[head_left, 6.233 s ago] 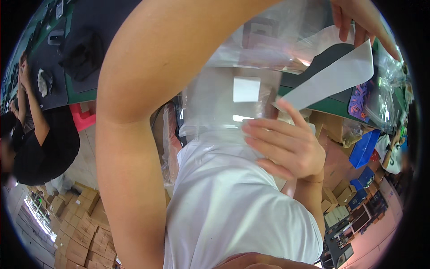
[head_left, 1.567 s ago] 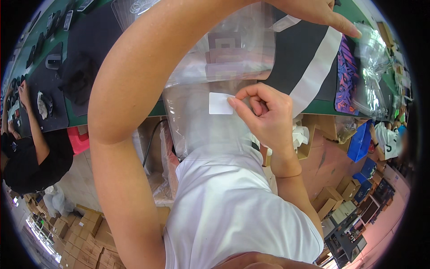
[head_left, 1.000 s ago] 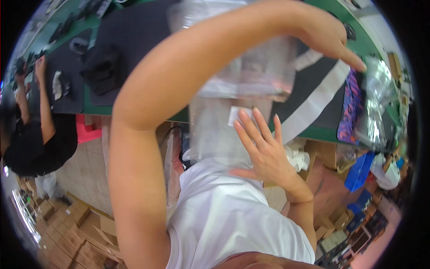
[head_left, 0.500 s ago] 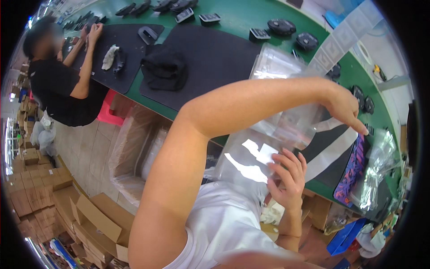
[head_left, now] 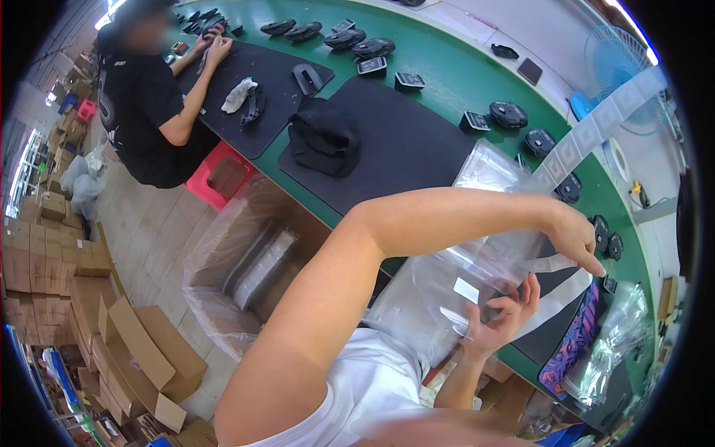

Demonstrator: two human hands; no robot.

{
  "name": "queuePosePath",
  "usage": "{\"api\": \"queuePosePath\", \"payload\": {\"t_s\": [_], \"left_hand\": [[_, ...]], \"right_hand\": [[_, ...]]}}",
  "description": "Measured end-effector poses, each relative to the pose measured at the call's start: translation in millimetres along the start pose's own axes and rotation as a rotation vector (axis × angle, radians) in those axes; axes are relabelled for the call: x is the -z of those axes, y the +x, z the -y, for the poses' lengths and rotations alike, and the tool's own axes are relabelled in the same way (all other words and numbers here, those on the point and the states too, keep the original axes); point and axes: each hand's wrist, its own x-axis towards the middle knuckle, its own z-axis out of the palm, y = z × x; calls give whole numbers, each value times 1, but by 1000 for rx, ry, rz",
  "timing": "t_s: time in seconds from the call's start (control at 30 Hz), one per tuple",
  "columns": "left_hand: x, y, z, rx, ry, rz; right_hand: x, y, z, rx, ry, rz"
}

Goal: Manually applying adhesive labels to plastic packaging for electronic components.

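By the green table (head_left: 432,74), a label (head_left: 467,290) (white) lies left of both hands (head_left: 491,331).

The clear bag (head_left: 410,305) lies spread out, its surface glossy and wrinkled, its near end overhanging the edge of the green table (head_left: 439,89). The white label (head_left: 467,290), rectangular, sits flat and tilted on the bag. The white strip (head_left: 555,306), long and smooth, runs diagonally over a black mat (head_left: 538,341), right of the bag.

Right hand (head_left: 502,320) beside white label (head_left: 467,290), clear plastic bags (head_left: 417,294)
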Motion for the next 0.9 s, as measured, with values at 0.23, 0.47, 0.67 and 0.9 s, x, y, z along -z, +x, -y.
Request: {"api": "queuePosePath", "payload": {"t_s": [0.23, 0.47, 0.67, 0.9], "left_hand": [[-2, -5, -4, -109, -63, -195], [12, -50, -88, -391, -405, -168], [-15, -101, -135, -208, 209, 50], [-22, -3, -67, -257, 270, -273]], "right_hand": [[-12, 6, -6, -438, 578, -23], [-9, 9, -21, -552, 641, 43], [-19, 2, -46, -427, 454, -90], [-31, 23, -1, -531, 479, -23]]}}
